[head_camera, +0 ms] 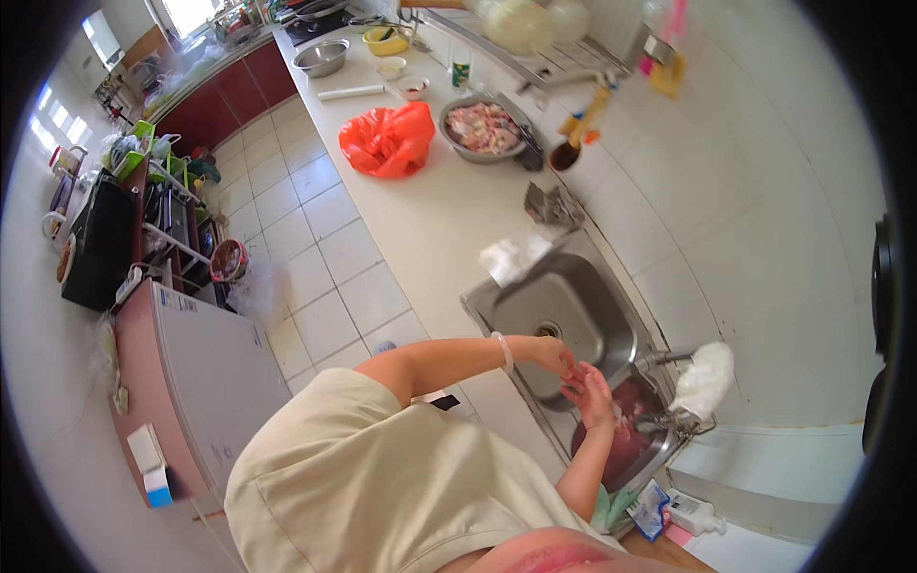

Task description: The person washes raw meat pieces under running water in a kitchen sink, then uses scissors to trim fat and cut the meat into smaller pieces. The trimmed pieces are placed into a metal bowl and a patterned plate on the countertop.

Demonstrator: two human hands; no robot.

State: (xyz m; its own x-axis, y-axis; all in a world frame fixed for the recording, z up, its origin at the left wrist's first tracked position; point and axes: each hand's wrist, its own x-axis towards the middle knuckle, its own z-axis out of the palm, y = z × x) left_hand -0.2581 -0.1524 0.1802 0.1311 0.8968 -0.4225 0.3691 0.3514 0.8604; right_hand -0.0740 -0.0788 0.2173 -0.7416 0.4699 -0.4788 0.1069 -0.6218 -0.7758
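Note:
My left hand (550, 355), with a pale bangle (504, 352) at the wrist, is over the double steel sink (476, 297). Its fingers are bent, and whether they pinch something small is hidden. Close beside it is my right hand (593, 397), fingers spread towards the left fingertips; I cannot tell whether they touch. Beneath the left hand lies a basin with a drain (548, 329). Reddish water (623, 458) with some pale bits fills the other basin, under my right forearm. A metal faucet (655, 422) reaches over that water.
White cloth (706, 379) covers something behind the faucet. Crumpled white material (512, 258) lies on the sink's edge. Along the counter (430, 236) are a red plastic bag (390, 140), a basin of raw cut meat (483, 129) and a steel bowl (321, 59). A white bottle (691, 508) stands near my right arm.

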